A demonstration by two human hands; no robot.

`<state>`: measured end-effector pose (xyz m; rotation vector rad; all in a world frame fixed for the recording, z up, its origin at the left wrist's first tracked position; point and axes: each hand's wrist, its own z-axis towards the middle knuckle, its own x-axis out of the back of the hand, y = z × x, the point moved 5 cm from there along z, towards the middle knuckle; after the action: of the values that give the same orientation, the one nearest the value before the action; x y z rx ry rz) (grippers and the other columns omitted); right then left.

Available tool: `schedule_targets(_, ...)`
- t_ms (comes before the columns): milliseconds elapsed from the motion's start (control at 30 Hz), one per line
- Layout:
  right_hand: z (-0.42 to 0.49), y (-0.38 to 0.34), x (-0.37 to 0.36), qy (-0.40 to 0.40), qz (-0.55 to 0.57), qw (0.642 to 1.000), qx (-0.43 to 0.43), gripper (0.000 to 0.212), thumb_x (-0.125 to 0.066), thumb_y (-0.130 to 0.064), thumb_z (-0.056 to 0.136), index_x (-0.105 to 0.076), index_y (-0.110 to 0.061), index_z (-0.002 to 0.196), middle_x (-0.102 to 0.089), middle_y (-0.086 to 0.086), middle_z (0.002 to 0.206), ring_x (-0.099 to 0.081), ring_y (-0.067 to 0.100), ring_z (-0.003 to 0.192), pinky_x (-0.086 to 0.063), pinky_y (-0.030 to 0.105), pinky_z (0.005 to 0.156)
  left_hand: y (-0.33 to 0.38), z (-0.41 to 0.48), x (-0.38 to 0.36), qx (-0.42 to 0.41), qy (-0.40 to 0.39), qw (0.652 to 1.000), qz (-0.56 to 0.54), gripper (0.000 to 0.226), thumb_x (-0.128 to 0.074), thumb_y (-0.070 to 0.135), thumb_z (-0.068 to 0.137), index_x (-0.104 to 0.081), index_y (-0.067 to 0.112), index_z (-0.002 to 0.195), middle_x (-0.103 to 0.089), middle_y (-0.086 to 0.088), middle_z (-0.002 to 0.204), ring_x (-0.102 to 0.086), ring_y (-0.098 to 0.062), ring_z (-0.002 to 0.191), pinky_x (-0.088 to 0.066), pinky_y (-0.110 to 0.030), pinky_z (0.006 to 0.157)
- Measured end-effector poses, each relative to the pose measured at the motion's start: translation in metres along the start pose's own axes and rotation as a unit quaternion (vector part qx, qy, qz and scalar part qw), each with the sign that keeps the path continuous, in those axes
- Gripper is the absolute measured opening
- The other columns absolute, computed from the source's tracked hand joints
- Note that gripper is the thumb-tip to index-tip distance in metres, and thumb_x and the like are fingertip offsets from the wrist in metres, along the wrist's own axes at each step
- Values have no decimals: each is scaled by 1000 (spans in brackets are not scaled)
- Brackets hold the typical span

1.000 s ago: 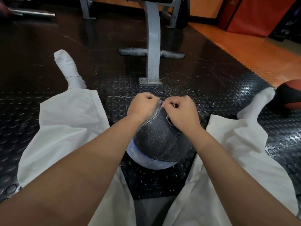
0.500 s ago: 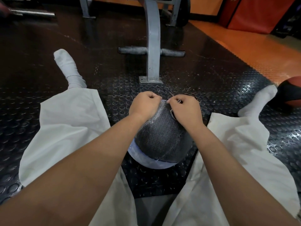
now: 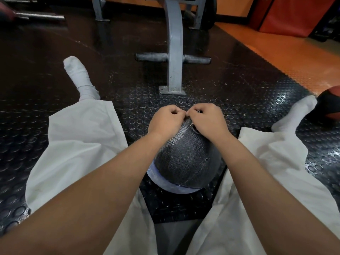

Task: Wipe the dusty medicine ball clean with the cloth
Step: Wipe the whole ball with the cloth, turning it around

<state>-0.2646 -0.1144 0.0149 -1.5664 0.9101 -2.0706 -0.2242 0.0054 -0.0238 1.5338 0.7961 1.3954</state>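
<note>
Grey textured medicine ball [image 3: 184, 162] sits between my legs on the black studded floor mat [image 3: 248, 100]. My left hand [image 3: 165, 122] and right hand [image 3: 209, 123] both curl tight, pinching at its top, probably to steady it.

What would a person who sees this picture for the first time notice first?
The grey medicine ball sits between the white trouser legs, with the left hand and right hand curled on its top. Whether they pinch anything is unclear. A red and black ball lies at the far right.
</note>
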Motion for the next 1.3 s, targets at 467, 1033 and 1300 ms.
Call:
schedule_targets(467,-25,57,21,81,36,990,-105,27,-50,-16,89,-77,-20,88,-67,-7,91,-61,22,99,-48,34,86,1,10,-6,15,-8,1000,18,24,-54,29,94,-74,20,88,-71,9,74,-34,-5,31,-29,-24,47)
schedule_targets(1033,-33,1,-10,134,-48,962,234,30,-46,-22,79,-76,-17,79,-71,-7,84,-51,24,77,-41,31,70,-4,28,4,44,-17,999,-12,23,-56,23,91,-76,11,93,-73,-8,105,-65,-24,103,-51,-38,93)
schedule_targets(1300,5,18,-4,105,-52,991,58,26,-50,-21,86,-76,-18,86,-70,-4,95,-55,28,92,-47,38,81,-6,27,0,20,-20,1000,3,24,-48,22,97,-71,24,90,-69,14,99,-58,-15,85,-45,-28,73)
